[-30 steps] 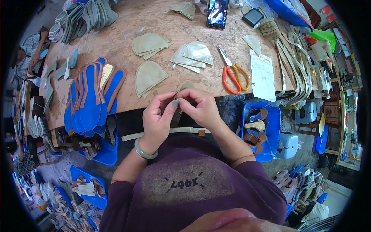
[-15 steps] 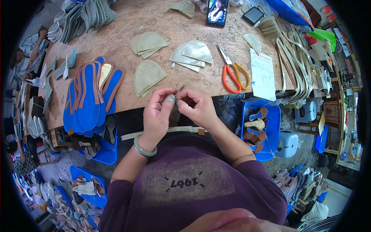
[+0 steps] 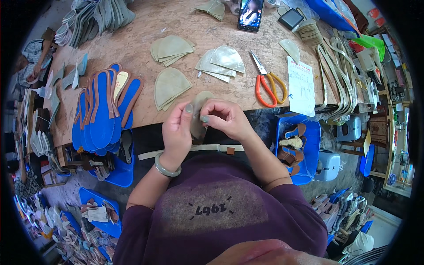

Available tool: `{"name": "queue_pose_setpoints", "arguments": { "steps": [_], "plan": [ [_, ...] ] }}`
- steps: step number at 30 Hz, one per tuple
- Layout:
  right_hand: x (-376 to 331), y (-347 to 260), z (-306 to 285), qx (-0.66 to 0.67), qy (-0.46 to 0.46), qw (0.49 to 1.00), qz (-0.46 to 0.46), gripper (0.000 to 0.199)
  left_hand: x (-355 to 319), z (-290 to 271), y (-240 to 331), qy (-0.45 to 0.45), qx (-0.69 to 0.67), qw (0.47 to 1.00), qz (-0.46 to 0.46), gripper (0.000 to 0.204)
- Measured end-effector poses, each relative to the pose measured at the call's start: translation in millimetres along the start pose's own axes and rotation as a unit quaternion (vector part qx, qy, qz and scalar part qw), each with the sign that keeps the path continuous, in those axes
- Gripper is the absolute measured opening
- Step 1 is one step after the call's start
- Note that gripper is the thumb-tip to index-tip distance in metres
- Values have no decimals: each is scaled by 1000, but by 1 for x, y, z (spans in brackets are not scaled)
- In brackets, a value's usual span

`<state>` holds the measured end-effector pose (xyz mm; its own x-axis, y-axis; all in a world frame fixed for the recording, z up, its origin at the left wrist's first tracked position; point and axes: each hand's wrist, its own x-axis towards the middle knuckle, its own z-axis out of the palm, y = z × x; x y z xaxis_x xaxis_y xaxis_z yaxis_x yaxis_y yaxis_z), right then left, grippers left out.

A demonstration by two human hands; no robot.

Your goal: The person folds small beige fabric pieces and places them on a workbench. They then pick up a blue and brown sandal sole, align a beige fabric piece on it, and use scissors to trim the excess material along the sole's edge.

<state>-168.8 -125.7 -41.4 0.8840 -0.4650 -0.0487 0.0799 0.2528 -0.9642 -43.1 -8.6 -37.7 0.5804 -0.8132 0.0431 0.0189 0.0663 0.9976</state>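
Note:
At the near edge of the bench, my left hand [image 3: 176, 127] pinches a tan, curved sheet piece [image 3: 197, 120] between thumb and fingers, with its rounded end upward. My right hand [image 3: 227, 118] is closed at the piece's right edge, thumb against fingertips; anything small in that pinch cannot be made out. Similar rounded tan pieces lie just beyond in small stacks, one [image 3: 171, 86] beside my left hand and others [image 3: 221, 62] farther back. Scissors [image 3: 264, 84] with one orange and one yellow handle rest to the right of my hands, blades partly apart.
Blue insoles with brown edging [image 3: 102, 110] overlap at the bench's left edge. A paper sheet [image 3: 301, 86] and hanging pale straps [image 3: 340, 75] are on the right; a phone [image 3: 251, 15] stands at the back. Below right, a blue bin [image 3: 309, 154] holds sandals. Another person [image 3: 37, 57] is far left.
The tan piece has turned from nearly edge-on to show more of its face. My right hand has shifted slightly right, and its thumb and fingers have separated a little from my left hand.

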Motion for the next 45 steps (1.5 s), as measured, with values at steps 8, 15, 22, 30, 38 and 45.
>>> {"name": "queue_pose_setpoints", "arguments": {
  "steps": [8, 15, 22, 30, 38, 45],
  "plan": [
    [-2, 0, 8, -224, 117, 961, -114, 20, -7, 6, 11, -39, 61, 997, 31, 23],
    [-23, 1, 2, -431, 158, 832, -311, 26, 2, -5, 18, -16, 97, 986, 135, 20],
    [-63, 12, -12, -428, 183, 841, -274, 28, -3, -12, 26, -58, 87, 988, 110, 22],
    [-100, 100, -132, -396, 256, 847, 248, 29, 46, -70, 57, 155, 106, 966, 178, 22],
    [-84, 86, -149, -582, 191, 779, 136, 16, 95, -66, -7, 106, 245, 957, 110, 22],
    [-14, -31, -46, -494, 212, 822, -186, 15, 90, -67, -10, 175, 599, 740, 251, 31]
  ]
}}
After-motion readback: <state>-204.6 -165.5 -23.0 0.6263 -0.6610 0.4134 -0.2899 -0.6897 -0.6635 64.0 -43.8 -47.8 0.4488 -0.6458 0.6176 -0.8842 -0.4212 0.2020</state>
